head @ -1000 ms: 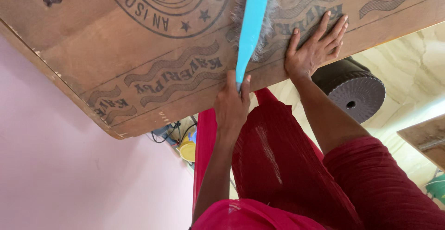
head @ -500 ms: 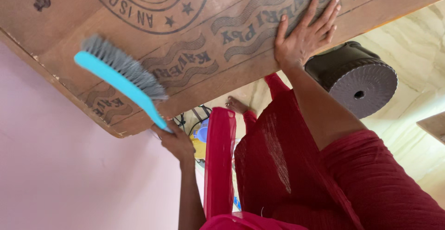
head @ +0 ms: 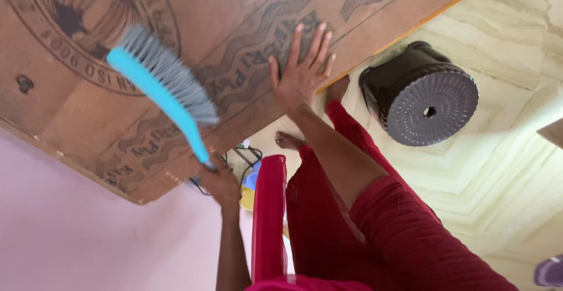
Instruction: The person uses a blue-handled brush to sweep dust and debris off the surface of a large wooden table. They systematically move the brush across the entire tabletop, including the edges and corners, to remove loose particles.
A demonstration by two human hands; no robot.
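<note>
Brush: light, stiff turquoise plastic-handled brush with grey bristles (head: 164,94), best gripped at the handle's narrow end; bristles rest on the brown printed plywood board (head: 64,115).
Left hand (head: 218,179): clenched around the handle end, below the board's edge.
Right hand (head: 300,74): released, palm flat on the board, right of the brush.
</note>
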